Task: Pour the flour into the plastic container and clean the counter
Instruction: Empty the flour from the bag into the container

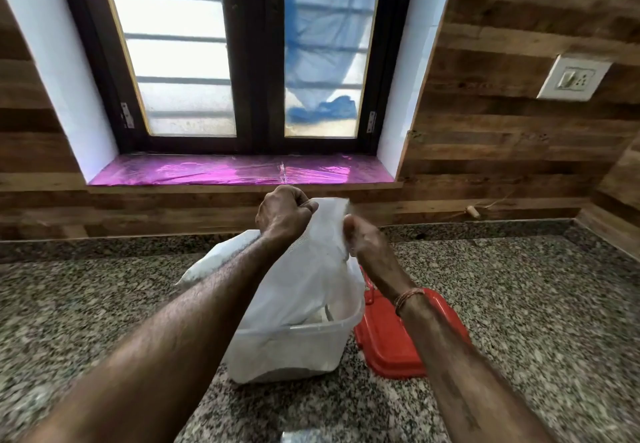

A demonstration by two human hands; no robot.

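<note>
A clear plastic container [294,349] stands on the granite counter [104,304] in the middle, with white flour inside. Held upside down above it is a white flour bag [311,276], its mouth hanging into the container. My left hand [282,214] is shut on the bag's upper left corner. My right hand [363,235] pinches the bag's upper right edge. A second white bag [214,259], full and closed, lies on the counter behind my left forearm.
A red lid [388,342] lies flat on the counter just right of the container, partly under my right forearm. A window sill with pink film [207,172] runs behind. A wall socket [573,77] sits at the upper right. Something shiny [301,437] peeks at the bottom edge.
</note>
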